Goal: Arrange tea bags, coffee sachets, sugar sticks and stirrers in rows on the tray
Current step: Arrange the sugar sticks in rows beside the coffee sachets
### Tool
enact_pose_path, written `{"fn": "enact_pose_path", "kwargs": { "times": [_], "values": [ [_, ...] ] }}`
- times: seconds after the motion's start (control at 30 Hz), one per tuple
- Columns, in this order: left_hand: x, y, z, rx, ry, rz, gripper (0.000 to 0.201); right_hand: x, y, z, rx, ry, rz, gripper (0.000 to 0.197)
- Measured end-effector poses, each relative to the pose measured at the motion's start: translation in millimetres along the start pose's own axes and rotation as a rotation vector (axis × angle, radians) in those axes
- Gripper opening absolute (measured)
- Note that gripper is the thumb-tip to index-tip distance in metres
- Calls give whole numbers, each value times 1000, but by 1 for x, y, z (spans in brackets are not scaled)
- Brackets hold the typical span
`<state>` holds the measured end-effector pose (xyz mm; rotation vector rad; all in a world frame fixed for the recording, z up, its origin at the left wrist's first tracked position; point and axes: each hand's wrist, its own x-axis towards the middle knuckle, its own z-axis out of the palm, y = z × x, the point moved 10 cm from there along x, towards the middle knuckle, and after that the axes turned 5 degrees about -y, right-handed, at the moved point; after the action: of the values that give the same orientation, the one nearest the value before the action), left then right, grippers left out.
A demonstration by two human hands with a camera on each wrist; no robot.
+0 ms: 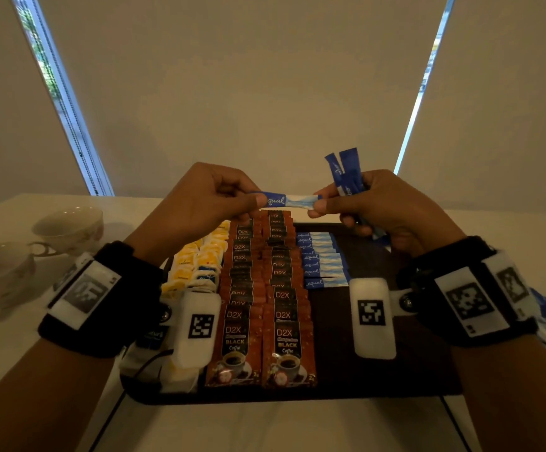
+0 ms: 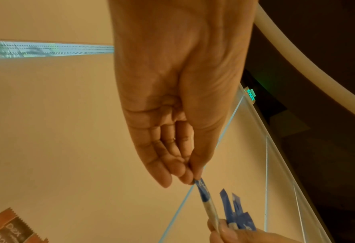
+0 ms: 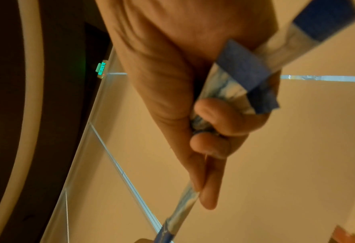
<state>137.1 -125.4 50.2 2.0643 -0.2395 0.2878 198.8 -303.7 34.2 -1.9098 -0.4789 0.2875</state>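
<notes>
Sugar stick (image 1: 289, 200) held level, crosswise above tray (image 1: 379, 376), left hand (image 1: 206, 194) pinching blue end, right hand (image 1: 379, 207) pinching pale end plus gripping spare sticks (image 1: 345, 172); sugar row (image 1: 322, 261) directly below, same orientation.

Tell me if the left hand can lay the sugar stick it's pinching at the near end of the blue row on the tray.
Probably yes. The left hand pinches the sugar stick, but the right hand pinches its other end and must let go first. The tray looks bare below the blue row.
</notes>
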Motion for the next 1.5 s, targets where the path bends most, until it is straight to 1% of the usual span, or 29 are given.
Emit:
{"fn": "enact_pose_path", "kwargs": {
  "times": [0.17, 0.3, 0.37, 0.5, 0.6, 0.7, 0.8, 0.93, 1.13, 1.33, 1.5],
  "values": [
    [2, -3, 3, 33, -2, -11, 10, -2, 4, -3, -16, -10, 28, 5],
    [1, 2, 5, 24, -19, 16, 9, -6, 16, -12, -65, 21, 100, 9],
    [1, 5, -1, 22, 17, 37, 9, -12, 29, -19, -75, 25, 174, 14],
    [1, 9, -17, 10, 69, 57, 3, -29, 69, -38, -199, 2, 395, 17],
    [0, 12, -20, 19, 76, 76, 6, -41, 94, -49, -299, -37, 532, 20],
    [-1, 14, -17, 21, 64, 85, 6, -47, 108, -51, -368, -83, 631, 23],
    [-1, 17, -16, 28, 58, 93, 2, -47, 118, -41, -356, -142, 697, 22],
    [0, 18, -17, 45, 62, 95, 3, -39, 128, -22, -313, -189, 747, 16],
    [0, 17, -18, 65, 63, 92, 4, -29, 141, -8, -242, -200, 817, 10],
    [0, 17, -19, 82, 61, 97, 4, -24, 152, -6, -194, -210, 843, 13],
    [0, 16, -18, 90, 49, 91, 4, -21, 147, -7, -252, -227, 816, 9]
  ]
}}
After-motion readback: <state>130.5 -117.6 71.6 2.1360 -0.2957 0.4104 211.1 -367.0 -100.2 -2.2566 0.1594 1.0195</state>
